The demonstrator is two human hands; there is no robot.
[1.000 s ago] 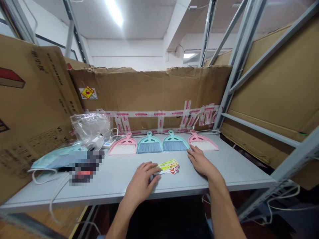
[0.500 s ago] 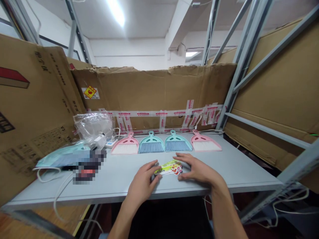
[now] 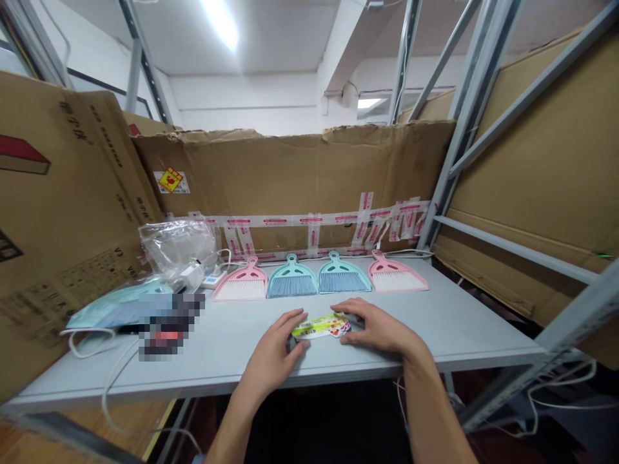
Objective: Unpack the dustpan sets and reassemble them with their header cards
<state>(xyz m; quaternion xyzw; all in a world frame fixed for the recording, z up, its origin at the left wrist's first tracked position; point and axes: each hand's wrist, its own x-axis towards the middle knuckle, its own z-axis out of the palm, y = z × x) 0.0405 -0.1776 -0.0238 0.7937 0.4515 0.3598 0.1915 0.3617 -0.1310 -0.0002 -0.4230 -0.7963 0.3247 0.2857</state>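
Head view: your left hand point(image 3: 273, 348) and right hand point(image 3: 377, 328), both half-curled, flank a yellow-and-white glossy label strip point(image 3: 322, 327), touching its ends on the grey metal table point(image 3: 232, 338); grip unclear. Crumpled clear plastic bag point(image 3: 176, 246) sits left, contents unclear.

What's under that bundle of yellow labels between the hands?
The bundle of printed yellow-and-red labels lies on the grey table top, between the left hand and right hand. The table shows around it, but the bundle covers what's directly beneath, so that can't be seen.
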